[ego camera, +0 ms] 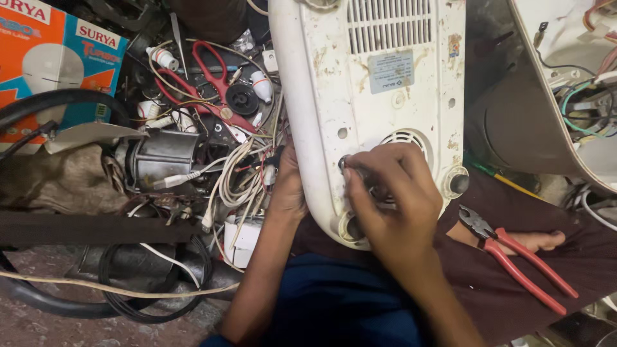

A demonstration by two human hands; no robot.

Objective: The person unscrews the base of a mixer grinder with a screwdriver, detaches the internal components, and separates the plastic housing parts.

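A person seated on the floor works on the underside of a stained white appliance housing [360, 96], which fills the upper centre of the frame and rests across the lap. The right hand [392, 205], at centre, is closed around a small tool whose tip meets a screw hole [345, 162] near the housing's lower edge; the tool itself is mostly hidden by the fingers. The left hand [287, 186] reaches under the housing's left edge, steadying it, and whether it grips or merely props cannot be told.

Red-handled pliers [514, 254] lie loose on the dark cloth at lower right, near a bare foot [536, 241]. Red scissors [215, 80] sit among tangled wires [241, 177] at upper left, beside a grey motor [160, 157].

The housing appears balanced rather than clamped, so a hard push could make the tool skid off the screw toward the supporting hand. The pliers could slide off the cloth if the leg shifts.
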